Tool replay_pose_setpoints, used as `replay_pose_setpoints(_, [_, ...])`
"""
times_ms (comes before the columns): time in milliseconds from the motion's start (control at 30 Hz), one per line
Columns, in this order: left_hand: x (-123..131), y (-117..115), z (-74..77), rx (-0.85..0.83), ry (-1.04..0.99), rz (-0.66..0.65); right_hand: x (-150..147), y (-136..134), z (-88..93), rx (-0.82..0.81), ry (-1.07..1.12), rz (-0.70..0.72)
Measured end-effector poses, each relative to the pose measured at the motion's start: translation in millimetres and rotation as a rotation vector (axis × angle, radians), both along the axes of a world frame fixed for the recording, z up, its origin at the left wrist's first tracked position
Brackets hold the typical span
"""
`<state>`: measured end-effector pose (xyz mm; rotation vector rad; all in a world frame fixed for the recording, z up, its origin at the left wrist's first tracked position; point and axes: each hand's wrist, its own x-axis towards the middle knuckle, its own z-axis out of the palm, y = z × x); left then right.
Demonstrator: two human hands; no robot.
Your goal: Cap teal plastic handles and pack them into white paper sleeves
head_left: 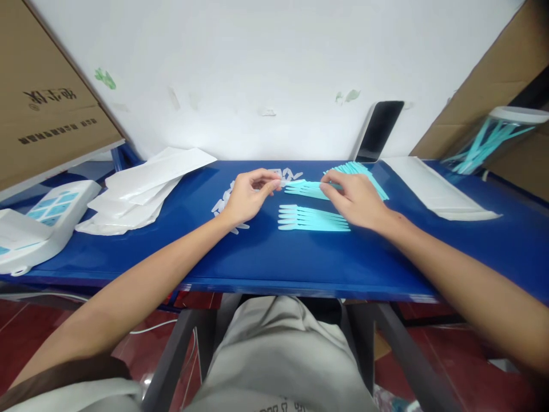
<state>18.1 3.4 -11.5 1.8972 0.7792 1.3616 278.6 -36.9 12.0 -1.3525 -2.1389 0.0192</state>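
Note:
My left hand (253, 191) pinches a small translucent cap (283, 182) between thumb and fingertips. Opposite it, my right hand (355, 197) has its fingers closed on a slim turquoise eyebrow razor (304, 183), whose tip points at the cap. Whether the tip is inside the cap is too small to tell. Below the hands lies a neat row of turquoise razors with pale tips (317, 220). Another group of razors (300, 190) lies just under the held one. Loose clear caps (221, 205) are scattered around my left hand, and more turquoise razors (358, 167) fan out behind my right hand.
White paper envelopes (141, 183) are stacked at left, beside a white tray with blue patches (55, 209). A phone (380, 131) leans against the wall. Pale flat sleeves (441, 191) and a clear jar of turquoise sticks (493, 140) stand at right. Cardboard boxes (55, 86) flank the blue table (257, 257).

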Motion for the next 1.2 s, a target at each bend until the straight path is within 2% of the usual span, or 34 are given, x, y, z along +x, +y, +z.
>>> replay_pose_setpoints(233, [-1, -7, 7.7, 0.058, 0.084, -0.086, -3, -2, -7.5, 0.006, 0.016, 0.165])
replay_pose_setpoints(367, [3, -13, 9.1, 0.161, 0.143, -0.022, -7, -3, -11.5, -0.008, 0.037, 0.192])
replay_pose_setpoints(500, [1, -9, 7.9, 0.254, 0.334, -0.007, -8, 1, -11.6, -0.061, -0.001, 0.189])
replay_pose_setpoints(567, [-4, -2, 7.8, 0.296, 0.401, 0.06, -6, 5, -12.6, -0.049, -0.028, 0.188])
replay_pose_setpoints(733, [-28, 20, 8.2, 0.327, 0.435, 0.338, 2, 15, -21.4, -0.045, -0.069, 0.154])
replay_pose_setpoints(867, [-41, 29, 5.4, 0.301, 0.427, 0.451, 4, 20, -28.7, -0.099, -0.116, 0.183])
replay_pose_setpoints(1000, [-38, 27, 3.5, 0.331, 0.525, 0.398, 1, 19, -30.4, -0.097, -0.155, 0.188])
replay_pose_setpoints(1200, [-29, 23, 0.7, 0.384, 0.923, 0.169, -1, 18, -27.7, -0.113, -0.157, 0.202])
